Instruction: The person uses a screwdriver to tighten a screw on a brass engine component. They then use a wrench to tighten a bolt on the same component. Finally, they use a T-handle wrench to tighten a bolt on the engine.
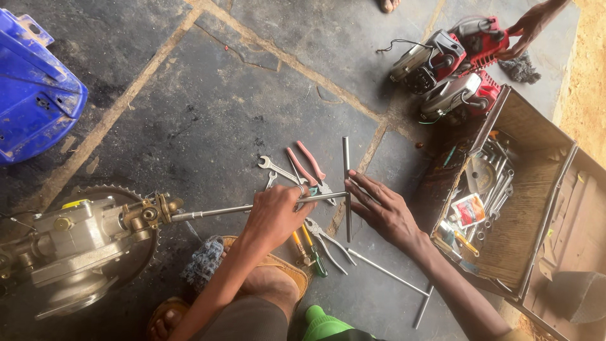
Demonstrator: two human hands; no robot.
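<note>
Down on a dark stone floor, sitting and working over scattered tools. Left hand (273, 218) closing in a fist around a thin steel rod (218, 209), gripping near its right end. Rod lying nearly level, long axis running left to right, left end entering the brass fitting (150, 211) of a grey gearbox (69, 249) with a toothed sprocket, right end pointing toward the right hand. Right hand (382, 208) resting with fingers spread and straight, fingertips touching a second rod (346, 186) lying upright across the first, pointing away from the body. Lying just behind the hands: a wrench (273, 167) and red-handled pliers (309, 165). Lying below them: more pliers (325, 240) and a T-bar (404, 284). Standing open at right: a wooden toolbox (524, 221). Reaching in at top right: another person's hand (530, 28), touching red engine units (457, 60). Sitting at top left: a blue plastic part (31, 88).
</note>
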